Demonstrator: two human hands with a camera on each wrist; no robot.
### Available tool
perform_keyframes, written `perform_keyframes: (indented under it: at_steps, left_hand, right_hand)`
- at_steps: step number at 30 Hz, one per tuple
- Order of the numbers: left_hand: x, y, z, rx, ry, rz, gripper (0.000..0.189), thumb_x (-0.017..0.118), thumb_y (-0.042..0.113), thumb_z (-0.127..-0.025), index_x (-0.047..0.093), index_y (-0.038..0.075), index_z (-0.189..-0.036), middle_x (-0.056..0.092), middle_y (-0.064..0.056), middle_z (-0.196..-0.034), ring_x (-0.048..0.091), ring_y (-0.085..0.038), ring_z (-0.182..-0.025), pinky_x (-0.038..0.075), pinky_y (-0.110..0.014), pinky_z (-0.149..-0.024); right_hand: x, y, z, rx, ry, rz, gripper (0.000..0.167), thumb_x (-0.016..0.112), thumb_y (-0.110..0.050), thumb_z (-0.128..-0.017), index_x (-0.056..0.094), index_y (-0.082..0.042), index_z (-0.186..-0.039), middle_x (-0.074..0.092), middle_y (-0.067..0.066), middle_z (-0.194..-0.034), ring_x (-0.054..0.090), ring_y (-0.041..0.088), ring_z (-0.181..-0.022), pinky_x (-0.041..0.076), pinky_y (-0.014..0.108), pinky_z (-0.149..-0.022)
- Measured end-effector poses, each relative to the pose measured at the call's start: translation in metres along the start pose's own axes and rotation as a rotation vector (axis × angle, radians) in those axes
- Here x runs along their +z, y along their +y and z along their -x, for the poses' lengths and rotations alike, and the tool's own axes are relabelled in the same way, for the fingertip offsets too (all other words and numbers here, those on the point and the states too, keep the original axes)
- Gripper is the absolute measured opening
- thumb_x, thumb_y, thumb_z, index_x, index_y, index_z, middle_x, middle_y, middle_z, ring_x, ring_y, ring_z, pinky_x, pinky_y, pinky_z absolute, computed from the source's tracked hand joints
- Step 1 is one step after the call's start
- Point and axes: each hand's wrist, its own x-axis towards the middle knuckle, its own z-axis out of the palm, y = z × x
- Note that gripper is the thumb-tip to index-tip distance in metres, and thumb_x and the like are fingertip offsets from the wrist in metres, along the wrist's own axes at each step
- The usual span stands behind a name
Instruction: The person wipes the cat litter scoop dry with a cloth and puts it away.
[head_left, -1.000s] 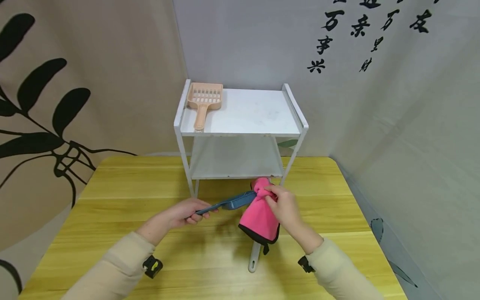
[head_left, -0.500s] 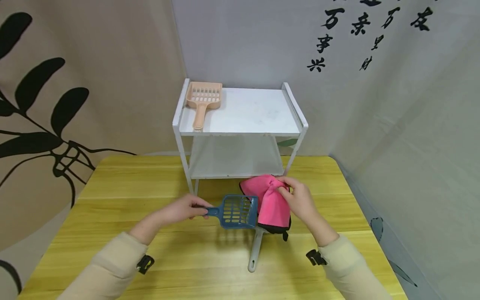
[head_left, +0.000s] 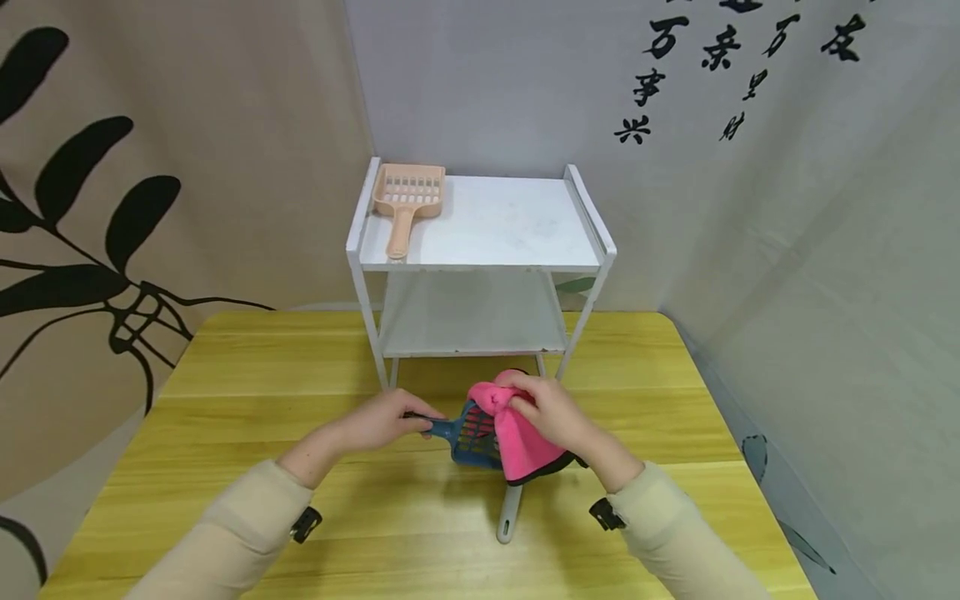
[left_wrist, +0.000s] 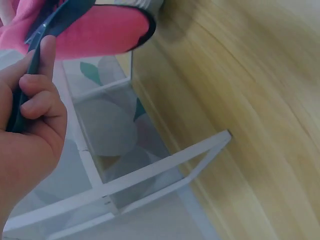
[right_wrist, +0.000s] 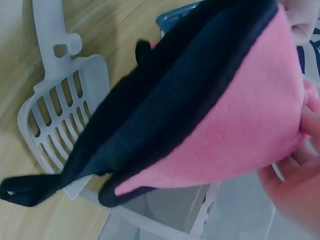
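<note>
My left hand [head_left: 386, 423] grips the handle of a blue slotted litter scoop [head_left: 474, 442], held above the table. In my right hand [head_left: 551, 408] is a bunched pink cloth [head_left: 525, 446] with black edging, pinched near its top. The cloth lies against the scoop's head and covers its right part. In the right wrist view the cloth's dark underside [right_wrist: 165, 105] and a hanging loop [right_wrist: 30, 189] show. Below them on the table rests a grey slotted scoop [right_wrist: 65, 107]; in the head view only its handle [head_left: 509, 512] sticks out from under the cloth.
A white two-tier rack [head_left: 487, 225] stands at the back of the wooden table [head_left: 300, 367], close beyond my hands. A peach slotted scoop [head_left: 408, 196] lies on the left of its top shelf. Printed curtains [head_left: 495, 92] hang behind.
The blue scoop first turned from edge-on to show its slotted face. My right hand swung right with the cloth, then came back left over the scoop's head. The grey scoop stayed put.
</note>
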Motion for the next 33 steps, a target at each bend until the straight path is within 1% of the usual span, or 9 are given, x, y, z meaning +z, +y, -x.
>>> perform_keyframes:
  at_steps: [9,11,14,16,18,22,25,30,33]
  left_hand:
    - [-0.001,-0.005,0.004,-0.045,0.016,0.104,0.025,0.054,0.012,-0.094,0.067,0.001,-0.112,0.072,-0.009,-0.093,0.061,-0.008,-0.08,0.043,-0.02,-0.065]
    - [-0.002,-0.005,0.004,-0.068,0.027,0.142,0.024,0.055,0.011,-0.094,0.067,0.001,-0.112,0.072,-0.01,-0.093,0.055,-0.005,-0.068,0.041,-0.019,-0.06]
    - [-0.005,-0.005,0.006,-0.099,0.024,0.203,0.024,0.055,0.012,-0.094,0.067,0.001,-0.112,0.071,-0.01,-0.092,0.035,-0.003,-0.05,0.032,-0.018,-0.048]
    - [-0.007,-0.005,0.007,-0.097,0.003,0.237,0.023,0.056,0.013,-0.093,0.068,0.003,-0.11,0.07,-0.008,-0.09,0.025,-0.004,-0.046,0.027,-0.017,-0.046]
    - [-0.01,-0.005,0.008,-0.074,-0.035,0.238,0.023,0.057,0.015,-0.093,0.069,0.005,-0.109,0.07,-0.006,-0.089,0.025,-0.004,-0.046,0.027,-0.016,-0.046]
    - [-0.013,-0.001,0.005,-0.013,-0.094,0.225,0.022,0.059,0.019,-0.092,0.071,0.009,-0.108,0.068,0.0,-0.085,0.026,-0.003,-0.049,0.027,-0.016,-0.048]
    - [-0.014,0.004,0.002,0.018,-0.111,0.224,0.022,0.059,0.018,-0.092,0.071,0.01,-0.108,0.059,0.005,-0.074,0.025,-0.003,-0.05,0.027,-0.017,-0.048]
    - [-0.014,0.006,-0.001,0.045,-0.113,0.215,0.021,0.06,0.017,-0.091,0.071,0.01,-0.107,0.058,0.005,-0.076,0.027,-0.003,-0.054,0.028,-0.018,-0.051]
    - [-0.014,0.005,0.0,0.053,-0.114,0.217,0.022,0.059,0.016,-0.091,0.071,0.007,-0.107,0.059,0.003,-0.077,0.028,-0.003,-0.052,0.028,-0.018,-0.049]
  right_hand:
    - [-0.01,0.012,0.004,0.14,-0.018,-0.119,0.022,0.054,-0.006,-0.094,0.063,-0.006,-0.113,0.065,0.014,-0.112,0.061,0.022,-0.095,0.051,0.03,-0.076]
    - [-0.012,0.017,0.006,0.166,-0.01,-0.158,0.021,0.052,-0.006,-0.094,0.063,-0.005,-0.112,0.064,0.014,-0.11,0.06,0.022,-0.092,0.051,0.028,-0.072]
    - [-0.019,0.023,0.007,0.187,0.022,-0.279,0.02,0.05,-0.004,-0.094,0.06,0.0,-0.111,0.063,0.016,-0.102,0.057,0.016,-0.084,0.049,0.023,-0.067]
    - [-0.025,0.029,0.006,0.192,0.036,-0.384,0.02,0.047,-0.002,-0.095,0.056,0.005,-0.111,0.06,0.015,-0.095,0.053,0.012,-0.079,0.047,0.021,-0.066]
    - [-0.029,0.032,0.005,0.195,0.03,-0.488,0.02,0.045,-0.001,-0.095,0.052,0.009,-0.111,0.057,0.01,-0.092,0.052,0.008,-0.077,0.046,0.019,-0.067]
    - [-0.029,0.032,0.001,0.176,-0.058,-0.64,0.022,0.04,-0.001,-0.096,0.046,0.013,-0.113,0.054,0.001,-0.092,0.052,0.005,-0.076,0.045,0.017,-0.066]
    - [-0.025,0.027,-0.002,0.135,-0.155,-0.705,0.024,0.04,-0.003,-0.097,0.045,0.012,-0.116,0.055,0.0,-0.096,0.054,0.005,-0.078,0.046,0.017,-0.066]
    - [-0.019,0.018,-0.006,0.075,-0.28,-0.717,0.025,0.043,-0.011,-0.098,0.048,0.007,-0.115,0.056,-0.001,-0.105,0.055,0.007,-0.094,0.047,0.018,-0.077]
    - [-0.017,0.016,-0.005,0.071,-0.317,-0.737,0.025,0.042,-0.011,-0.098,0.047,0.007,-0.114,0.057,-0.001,-0.103,0.056,0.007,-0.093,0.047,0.018,-0.076]
